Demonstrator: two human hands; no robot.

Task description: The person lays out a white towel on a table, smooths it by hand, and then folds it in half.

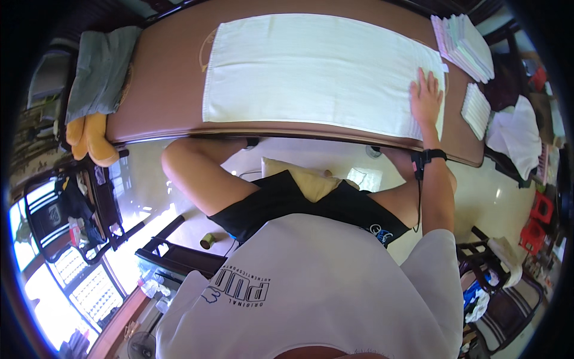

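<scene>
A white towel lies spread nearly flat over the brown padded tabletop before me. My right hand rests palm down on the towel near its right end, fingers a little apart, holding nothing. A small white tag sticks out from the towel's right edge, just past my fingertips. My left hand is out of view. Around my right wrist is a black strap with a small device and a cable.
Folded pastel cloths are stacked at the table's far right corner. Nearer lies a folded white cloth, with a crumpled white cloth beyond the edge. A grey cloth covers part of an orange plush item at left.
</scene>
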